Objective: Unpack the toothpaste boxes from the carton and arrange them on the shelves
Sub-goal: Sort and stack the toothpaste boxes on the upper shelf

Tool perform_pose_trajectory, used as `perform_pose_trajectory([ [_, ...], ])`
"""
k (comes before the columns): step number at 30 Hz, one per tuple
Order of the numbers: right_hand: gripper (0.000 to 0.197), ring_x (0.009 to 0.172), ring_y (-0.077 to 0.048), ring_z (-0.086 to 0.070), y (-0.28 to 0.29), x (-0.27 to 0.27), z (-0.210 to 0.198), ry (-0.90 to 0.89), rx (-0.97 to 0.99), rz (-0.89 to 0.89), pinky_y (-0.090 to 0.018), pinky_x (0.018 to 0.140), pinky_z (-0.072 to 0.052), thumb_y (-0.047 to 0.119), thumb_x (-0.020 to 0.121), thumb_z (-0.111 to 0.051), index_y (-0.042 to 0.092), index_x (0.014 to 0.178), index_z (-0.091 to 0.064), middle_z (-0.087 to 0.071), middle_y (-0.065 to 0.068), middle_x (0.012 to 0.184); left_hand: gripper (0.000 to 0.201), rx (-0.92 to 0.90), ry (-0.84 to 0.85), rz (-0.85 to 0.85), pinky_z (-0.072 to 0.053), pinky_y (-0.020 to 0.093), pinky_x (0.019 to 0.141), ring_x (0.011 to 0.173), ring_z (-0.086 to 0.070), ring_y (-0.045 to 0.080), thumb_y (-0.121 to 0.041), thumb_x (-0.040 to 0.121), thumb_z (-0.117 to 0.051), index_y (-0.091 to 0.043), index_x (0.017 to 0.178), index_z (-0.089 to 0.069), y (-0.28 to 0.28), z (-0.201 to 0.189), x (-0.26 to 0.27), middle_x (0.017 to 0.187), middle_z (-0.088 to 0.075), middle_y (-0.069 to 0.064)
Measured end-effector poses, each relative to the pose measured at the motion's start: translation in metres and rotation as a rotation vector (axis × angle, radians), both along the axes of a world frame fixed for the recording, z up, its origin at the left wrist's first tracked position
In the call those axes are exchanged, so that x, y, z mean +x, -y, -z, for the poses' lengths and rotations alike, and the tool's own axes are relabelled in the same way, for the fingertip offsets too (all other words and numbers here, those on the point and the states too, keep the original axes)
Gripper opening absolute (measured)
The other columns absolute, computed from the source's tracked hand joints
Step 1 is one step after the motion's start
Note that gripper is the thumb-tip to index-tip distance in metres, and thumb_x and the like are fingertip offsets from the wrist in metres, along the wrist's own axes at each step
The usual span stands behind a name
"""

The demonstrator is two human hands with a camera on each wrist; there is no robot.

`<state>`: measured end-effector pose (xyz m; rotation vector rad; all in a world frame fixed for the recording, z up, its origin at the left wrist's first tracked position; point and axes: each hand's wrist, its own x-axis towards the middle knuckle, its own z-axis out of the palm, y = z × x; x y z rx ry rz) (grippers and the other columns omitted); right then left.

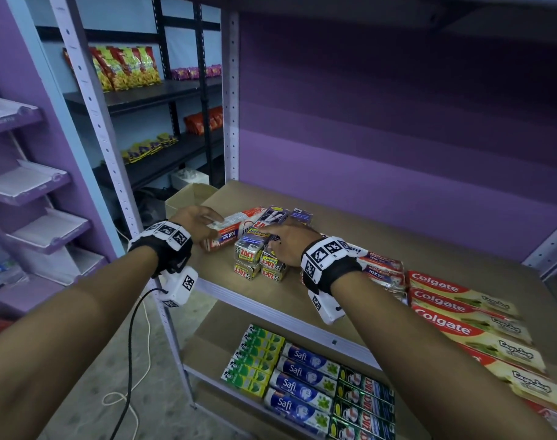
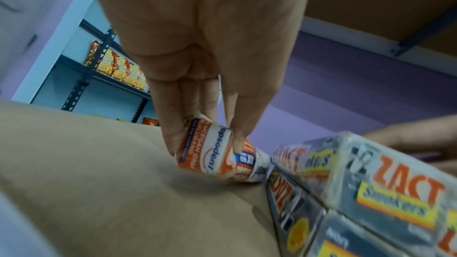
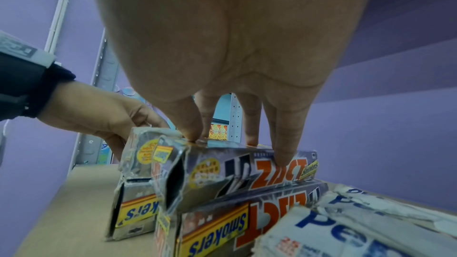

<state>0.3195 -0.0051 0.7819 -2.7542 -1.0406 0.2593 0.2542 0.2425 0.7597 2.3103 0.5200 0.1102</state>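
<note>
Both forearms reach over the brown shelf board (image 1: 429, 246) of a pale metal rack against a purple wall, with Colgate boxes (image 1: 461, 309) lined up at its right. From the head camera the left hand (image 1: 194, 219) covers a Pepsodent box (image 1: 229, 233); its wrist view shows the fingertips (image 2: 173, 144) pinching that box's end on the board. Right hand (image 1: 290, 242) presses straight fingers (image 3: 284, 144) on the stacked ZACT Smokers boxes (image 1: 258, 258), whose torn end flaps show only in its wrist view.
</note>
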Motion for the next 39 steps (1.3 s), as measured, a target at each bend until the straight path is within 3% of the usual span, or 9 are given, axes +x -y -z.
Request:
perform_pose_trajectory([
  [3, 0.044, 0.092, -0.017, -0.058, 0.001, -0.001, 0.000, -0.010, 0.014, 0.003, -0.026, 0.071, -0.045, 0.035, 0.100, -0.044, 0.055, 0.139, -0.041, -0.029, -0.006, 0.154, 0.033, -0.227, 0.018, -0.050, -0.057, 0.041, 0.085, 0.101, -0.065, 0.027, -0.002, 0.081, -0.075, -0.014, 0.111, -0.068, -0.002, -0.010, 0.000, 0.116, -0.067, 0.011],
  [6, 0.043, 0.090, -0.015, -0.055, 0.002, -0.002, 0.001, -0.014, 0.039, 0.008, -0.025, 0.077, -0.045, 0.035, 0.100, -0.045, 0.055, 0.138, -0.043, -0.029, -0.004, 0.155, 0.031, -0.432, 0.065, -0.047, -0.058, 0.032, 0.063, 0.084, -0.068, 0.021, 0.002, 0.084, -0.071, -0.013, 0.110, -0.064, -0.001, -0.024, -0.001, 0.114, -0.067, 0.015],
  [11, 0.044, 0.116, -0.020, -0.057, 0.011, 0.002, -0.006, -0.109, 0.203, 0.022, -0.028, 0.096, -0.046, 0.034, 0.099, -0.049, 0.041, 0.142, -0.046, -0.049, -0.002, 0.144, 0.033, -0.549, 0.176, 0.022, -0.060, 0.041, 0.081, 0.091, -0.073, 0.025, -0.008, 0.083, -0.075, -0.019, 0.112, -0.066, 0.013, -0.045, -0.003, 0.108, -0.074, 0.009],
  [14, 0.051, 0.111, -0.015, -0.060, 0.027, 0.013, -0.016, -0.210, 0.488, 0.146, -0.027, 0.094, -0.045, 0.041, 0.097, -0.054, 0.032, 0.145, -0.042, -0.061, 0.003, 0.133, 0.041, -0.672, 0.198, 0.100, -0.061, 0.033, 0.069, 0.089, -0.074, 0.023, -0.008, 0.081, -0.076, -0.019, 0.118, -0.064, 0.034, -0.057, -0.003, 0.112, -0.073, 0.005],
  [18, 0.061, 0.103, -0.024, -0.066, 0.049, 0.026, -0.030, -0.427, 0.969, 0.371, -0.044, 0.090, -0.056, 0.040, 0.095, -0.061, 0.025, 0.148, -0.036, -0.060, -0.003, 0.127, 0.055, -0.793, 0.229, 0.217, -0.061, 0.034, 0.074, 0.097, -0.072, 0.028, -0.011, 0.073, -0.078, -0.017, 0.125, -0.062, 0.068, -0.065, -0.004, 0.115, -0.072, 0.006],
  [23, 0.066, 0.088, -0.028, -0.072, 0.081, 0.036, -0.056, -0.516, 1.264, 0.469, -0.037, 0.065, -0.061, 0.037, 0.091, -0.069, 0.022, 0.146, -0.035, -0.059, -0.003, 0.115, 0.046, -0.782, 0.322, 0.243, -0.061, 0.035, 0.073, 0.097, -0.072, 0.026, -0.002, 0.081, -0.076, -0.013, 0.123, -0.063, 0.117, -0.067, 0.000, 0.112, -0.073, 0.004],
  [29, 0.059, 0.089, -0.032, -0.074, 0.119, 0.034, -0.072, -0.639, 1.448, 0.542, -0.048, 0.077, -0.061, 0.028, 0.088, -0.074, 0.010, 0.135, -0.043, -0.065, -0.021, 0.117, 0.048, -0.579, 0.400, 0.315, -0.060, 0.036, 0.081, 0.095, -0.072, 0.015, -0.006, 0.075, -0.082, -0.023, 0.117, -0.067, 0.160, -0.059, 0.007, 0.109, -0.074, -0.007],
  [34, 0.050, 0.088, -0.036, -0.073, 0.147, 0.028, -0.074, -0.625, 1.482, 0.621, -0.048, 0.072, -0.061, 0.016, 0.090, -0.071, 0.006, 0.132, -0.046, -0.069, -0.024, 0.110, 0.058, -0.341, 0.476, 0.399, -0.055, 0.019, 0.077, 0.096, -0.066, -0.002, -0.024, 0.066, -0.089, -0.042, 0.114, -0.063, 0.184, -0.046, 0.010, 0.111, -0.069, -0.021],
  [39, 0.043, 0.084, -0.028, -0.075, 0.172, 0.016, -0.075, -0.543, 1.369, 0.546, -0.042, 0.072, -0.062, 0.009, 0.087, -0.071, 0.016, 0.127, -0.055, -0.076, -0.012, 0.097, 0.049, -0.449, 0.403, 0.494, -0.059, 0.033, 0.077, 0.090, -0.071, 0.014, -0.029, 0.073, -0.085, -0.040, 0.115, -0.062, 0.206, -0.040, 0.016, 0.115, -0.068, -0.014],
])
